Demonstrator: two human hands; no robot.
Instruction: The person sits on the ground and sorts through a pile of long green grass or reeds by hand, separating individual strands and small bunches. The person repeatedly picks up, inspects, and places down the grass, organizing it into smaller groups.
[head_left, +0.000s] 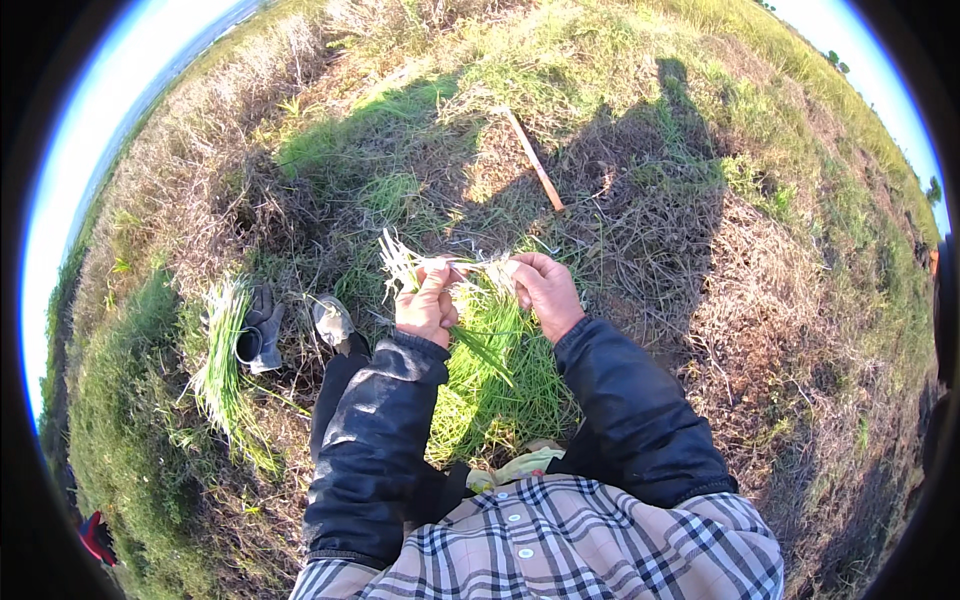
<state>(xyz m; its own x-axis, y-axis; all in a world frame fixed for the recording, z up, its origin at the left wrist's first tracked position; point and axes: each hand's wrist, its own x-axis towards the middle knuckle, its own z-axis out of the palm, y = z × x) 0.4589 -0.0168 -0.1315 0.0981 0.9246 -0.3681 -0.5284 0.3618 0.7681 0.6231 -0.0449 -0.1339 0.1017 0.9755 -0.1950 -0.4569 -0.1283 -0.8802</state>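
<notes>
My left hand (427, 304) is closed round a small bunch of green stalks with pale root ends (397, 262), which look like chives or young onions. The white ends stick out past my fingers to the left, and green leaves hang down below the fist. My right hand (546, 291) pinches at pale, thin ends beside the bunch; exactly what lies between its fingertips is too small to tell. Under and between my forearms lies a large heap of the same green leaves (499, 375). At the left, another bunch with pale ends (223, 337) rests on the ground.
A pair of grey gloves (266, 341), one with its dark cuff opening showing, lies beside the left bunch. My shoe (332, 321) is near them. A wooden handle (534, 161) lies on dry grass ahead. Something red and black (97, 538) shows at the lower left edge.
</notes>
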